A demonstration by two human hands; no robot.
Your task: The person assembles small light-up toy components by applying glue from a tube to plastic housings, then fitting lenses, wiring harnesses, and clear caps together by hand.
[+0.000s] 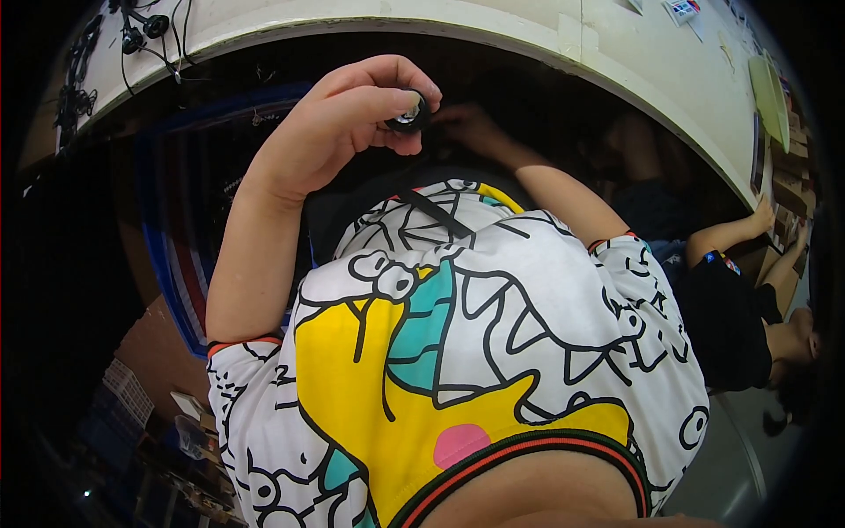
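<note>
Round piece (410, 115), black, shiny-centred

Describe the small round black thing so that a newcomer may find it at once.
Start from the long white table across the picture's top. Below its edge, the left hand holds the small round black thing between thumb and fingers. Unlike the black cables lying on the table, it is held up and shows a shiny middle.

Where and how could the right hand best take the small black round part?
Pinch the small black round part by its outer rim, probably coming from the right: the thumb of the left hand overlaps its upper left, while its right edge looks uncovered and faces the right hand.
</note>
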